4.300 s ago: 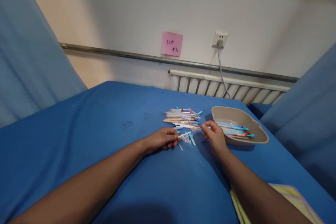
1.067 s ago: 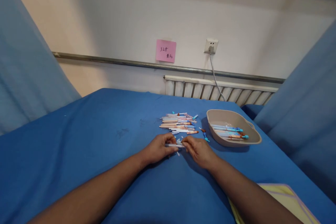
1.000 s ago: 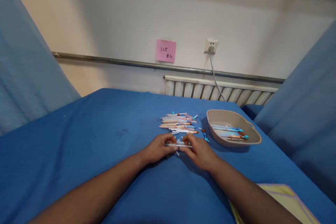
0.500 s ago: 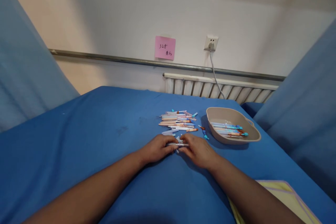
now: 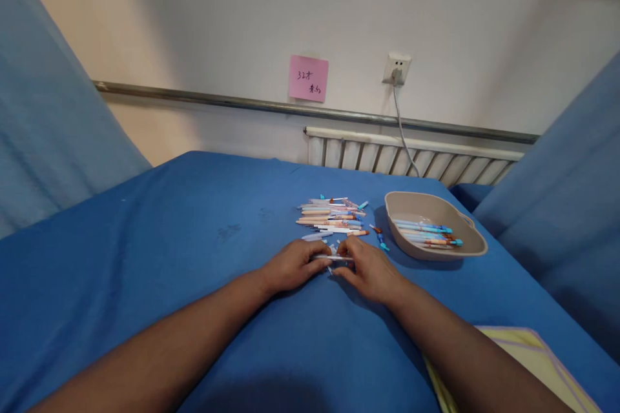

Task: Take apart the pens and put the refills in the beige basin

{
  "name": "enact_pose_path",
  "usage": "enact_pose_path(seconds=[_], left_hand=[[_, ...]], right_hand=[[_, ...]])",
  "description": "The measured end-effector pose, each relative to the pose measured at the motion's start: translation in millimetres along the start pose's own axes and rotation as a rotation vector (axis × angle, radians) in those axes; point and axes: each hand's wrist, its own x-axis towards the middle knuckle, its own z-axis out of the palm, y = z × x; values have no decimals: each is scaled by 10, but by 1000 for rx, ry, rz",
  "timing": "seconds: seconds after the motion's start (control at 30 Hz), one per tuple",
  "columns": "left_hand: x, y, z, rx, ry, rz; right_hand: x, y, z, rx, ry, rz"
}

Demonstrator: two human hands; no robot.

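Observation:
A thin white pen (image 5: pixel 338 258) lies level between my two hands, low over the bed. My left hand (image 5: pixel 294 266) pinches its left end between thumb and fingers. At its right end, my right hand (image 5: pixel 369 273) is curled round the tip, thumb lower and somewhat apart from the forefinger; its exact grip is partly hidden. Small whitish pieces (image 5: pixel 333 247) lie just behind and under the fingers. Beyond them is a pile of pens and pen parts (image 5: pixel 329 213) in white, peach and blue. A small blue and brown pen part (image 5: pixel 380 239) rests right of the pile.
A beige basket (image 5: pixel 477 249) with several assembled-looking pens (image 5: pixel 426 235) stands at the right. Blue cloth (image 5: pixel 232 200) covers the bed. A yellow-edged cloth or mat (image 5: pixel 523 342) lies under my right forearm. Behind are a radiator (image 5: pixel 372 156), a plugged-in cable (image 5: pixel 401 122) and blue curtains (image 5: pixel 43 110).
My head view has shifted slightly. Both hands stay at the same spot with the pen between them; my right thumb and forefinger are spread a little wider.

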Motion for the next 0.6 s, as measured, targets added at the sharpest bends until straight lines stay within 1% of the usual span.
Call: enact_pose_path(seconds=[0.13, 0.27, 0.33, 0.43, 0.5, 0.6], left_hand=[[12, 16, -7, 21, 7, -7], [-10, 47, -14, 90, 4, 5], [-19, 51, -13, 97, 2, 2], [-13, 37, -7, 78, 1, -13], [-1, 22, -1, 65, 3, -16], [9, 8, 6, 70, 13, -12]], right_hand=[[11, -8, -22, -56, 20, -23], [28, 24, 19, 88, -52, 55], [23, 30, 37, 141, -26, 94], [5, 17, 23, 94, 57, 43], [-4, 5, -4, 35, 56, -8], [3, 5, -22, 31, 41, -9]])
